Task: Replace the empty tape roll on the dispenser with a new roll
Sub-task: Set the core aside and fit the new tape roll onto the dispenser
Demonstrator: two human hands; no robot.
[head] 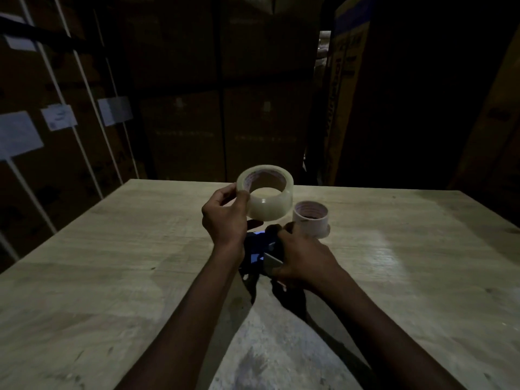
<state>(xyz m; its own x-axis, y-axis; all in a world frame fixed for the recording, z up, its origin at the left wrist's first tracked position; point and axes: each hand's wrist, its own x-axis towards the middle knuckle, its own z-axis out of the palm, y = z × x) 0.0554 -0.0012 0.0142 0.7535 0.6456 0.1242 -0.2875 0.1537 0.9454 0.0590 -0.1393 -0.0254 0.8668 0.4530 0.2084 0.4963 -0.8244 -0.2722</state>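
Note:
A full roll of clear tape [268, 202] is held above the table by my left hand [223, 218], thumb and fingers pinching its left rim. Below it my right hand [302, 256] grips the dark tape dispenser [260, 250], which is mostly hidden between my two wrists. An empty white cardboard core [311, 219] stands upright on the wooden table [112, 263], just right of the new roll and touching the fingertips of my right hand.
Stacked cardboard boxes [225, 108] rise behind the table's far edge. Strapped boxes with white labels [59, 116] stand at the left. A tall carton [346, 80] stands at the back right. The room is dim.

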